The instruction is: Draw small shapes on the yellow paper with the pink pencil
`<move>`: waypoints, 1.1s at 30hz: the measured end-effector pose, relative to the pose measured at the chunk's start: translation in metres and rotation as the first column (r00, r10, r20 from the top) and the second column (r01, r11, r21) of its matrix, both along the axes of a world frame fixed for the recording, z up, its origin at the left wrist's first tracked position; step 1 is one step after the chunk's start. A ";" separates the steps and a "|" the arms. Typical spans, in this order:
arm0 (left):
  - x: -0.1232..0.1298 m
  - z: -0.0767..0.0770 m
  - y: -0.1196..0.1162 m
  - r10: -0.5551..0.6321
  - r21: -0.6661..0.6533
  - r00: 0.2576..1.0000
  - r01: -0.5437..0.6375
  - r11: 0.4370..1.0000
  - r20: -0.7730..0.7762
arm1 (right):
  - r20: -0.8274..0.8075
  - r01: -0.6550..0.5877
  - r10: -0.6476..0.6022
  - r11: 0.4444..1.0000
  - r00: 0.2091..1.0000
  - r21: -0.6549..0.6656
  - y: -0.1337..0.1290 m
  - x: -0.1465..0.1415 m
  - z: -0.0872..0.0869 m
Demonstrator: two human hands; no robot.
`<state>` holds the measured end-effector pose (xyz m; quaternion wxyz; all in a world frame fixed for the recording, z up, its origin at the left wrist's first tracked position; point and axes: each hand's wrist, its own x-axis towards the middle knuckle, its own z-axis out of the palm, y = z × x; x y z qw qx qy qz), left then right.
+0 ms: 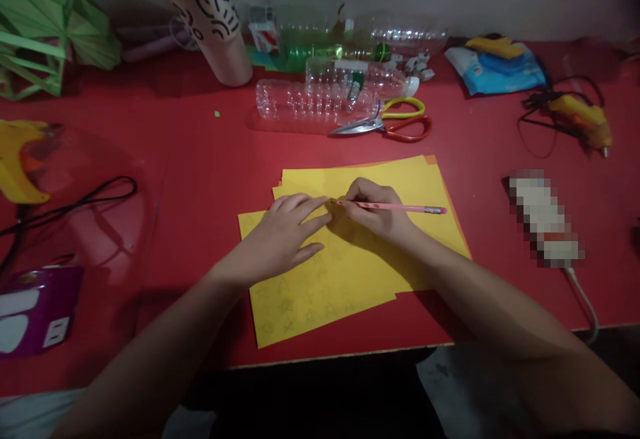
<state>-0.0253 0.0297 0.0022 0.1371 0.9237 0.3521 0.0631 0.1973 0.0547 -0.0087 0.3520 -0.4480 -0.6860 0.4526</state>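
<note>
My right hand [375, 212] is closed around a pink pencil [400, 207], its eraser end pointing right and its tip down at the paper. Flat on the top yellow sheet [360, 279] lies my left hand [290, 232], fingers spread, the fingertips close to the pencil tip. Small pencil-drawn stars [289, 324] cover the lower left of that sheet. Beneath it are more yellow sheets [400, 171], with orange paper [431, 160] peeking out at the edges. Whatever is being marked under the fingertips is partly hidden.
Scissors [385, 126] and clear plastic bottles [310, 100] lie beyond the paper, beside a tall tumbler [213, 26]. Yellow glue guns with black cords lie left [20, 159] and right [583, 119]. A blurred-out device [545, 219] with a cable rests right; a purple box [40, 309] sits left.
</note>
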 end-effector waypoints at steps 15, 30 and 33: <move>-0.002 -0.002 0.000 -0.023 0.031 1.000 0.022 0.999 0.005 | 0.026 0.109 -0.110 0.994 0.994 0.023 -0.003 0.000 -0.003; -0.002 -0.005 0.000 -0.021 0.079 1.000 0.020 0.997 0.004 | 0.063 0.186 -0.187 0.982 0.980 0.024 0.001 0.000 -0.004; -0.002 -0.005 0.000 -0.021 0.065 1.000 0.021 0.998 -0.004 | 0.063 0.181 -0.182 0.983 0.981 0.012 0.000 0.001 -0.003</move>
